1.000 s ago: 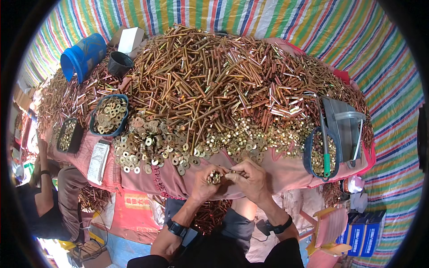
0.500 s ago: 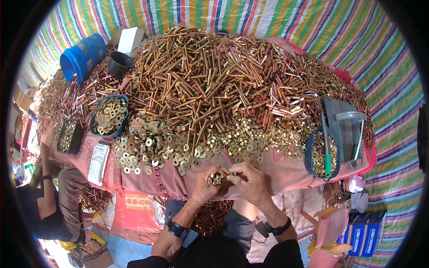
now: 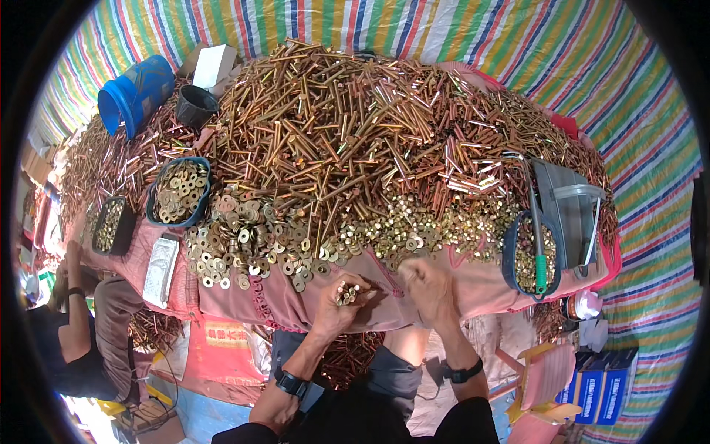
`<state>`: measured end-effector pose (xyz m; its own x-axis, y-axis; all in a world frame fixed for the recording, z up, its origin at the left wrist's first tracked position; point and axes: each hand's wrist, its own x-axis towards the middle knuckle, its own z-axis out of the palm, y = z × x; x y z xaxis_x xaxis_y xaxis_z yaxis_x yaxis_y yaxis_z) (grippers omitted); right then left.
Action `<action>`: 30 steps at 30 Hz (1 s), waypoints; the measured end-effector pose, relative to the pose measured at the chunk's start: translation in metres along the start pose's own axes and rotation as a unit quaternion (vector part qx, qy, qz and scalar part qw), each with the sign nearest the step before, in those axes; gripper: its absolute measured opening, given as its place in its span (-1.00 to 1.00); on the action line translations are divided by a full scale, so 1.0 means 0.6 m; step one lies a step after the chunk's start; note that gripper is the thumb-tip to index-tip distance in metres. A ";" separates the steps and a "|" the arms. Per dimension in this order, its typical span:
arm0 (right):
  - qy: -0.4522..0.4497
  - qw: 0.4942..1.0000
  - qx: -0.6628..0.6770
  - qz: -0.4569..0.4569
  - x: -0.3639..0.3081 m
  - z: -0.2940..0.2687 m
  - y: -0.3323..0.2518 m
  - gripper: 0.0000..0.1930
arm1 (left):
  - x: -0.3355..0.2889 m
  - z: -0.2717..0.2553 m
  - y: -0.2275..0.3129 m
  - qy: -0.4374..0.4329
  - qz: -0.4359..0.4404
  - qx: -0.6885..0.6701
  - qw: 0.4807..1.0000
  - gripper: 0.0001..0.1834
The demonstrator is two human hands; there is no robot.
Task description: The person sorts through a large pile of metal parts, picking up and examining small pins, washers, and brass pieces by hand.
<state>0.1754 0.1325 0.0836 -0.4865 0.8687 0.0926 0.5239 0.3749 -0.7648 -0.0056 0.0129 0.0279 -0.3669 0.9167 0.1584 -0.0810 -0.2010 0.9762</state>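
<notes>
In the head view, the person's left hand [image 3: 334,311] sits just below centre, towards six o'clock, wrapped around a bundle of bolts [image 3: 347,293] whose ends point up. The right hand [image 3: 431,292], at four o'clock from centre, is apart from it, curled and blurred; whether it pinches anything cannot be told. The bundle looks rigid, fairly heavy for its bulk and hard to damage; smooth shanks may slide against each other, so a full-fist grip around the middle should suit.

Beneath lies a soft, rumpled pink cloth [image 3: 237,300]. Washers [image 3: 248,240] heap at eight o'clock, small nuts [image 3: 414,214] nearer three, and a large bolt pile [image 3: 325,126] fills twelve. Striped sheeting [image 3: 458,26] backs the room; a co-worker [image 3: 78,337] sits at eight.
</notes>
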 end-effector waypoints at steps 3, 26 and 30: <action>0.083 0.988 -0.122 -0.041 0.054 -0.004 0.027 -0.78 | -0.007 0.003 -0.010 0.023 -0.039 -0.021 0.999 -0.72; -0.156 0.896 0.403 0.101 0.012 0.019 -0.052 -0.75 | 0.000 0.006 -0.018 0.065 0.028 0.012 0.997 -0.77; -0.152 0.924 0.333 0.112 0.007 0.036 -0.071 -0.72 | 0.000 0.001 -0.023 0.059 0.038 0.016 0.997 -0.78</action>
<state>0.1357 0.1132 0.1029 -0.6440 0.7321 -0.2220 0.1391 -0.1733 -0.9750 -0.0037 0.0159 0.0148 -0.4782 0.8513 0.2158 -0.0190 -0.2557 0.9666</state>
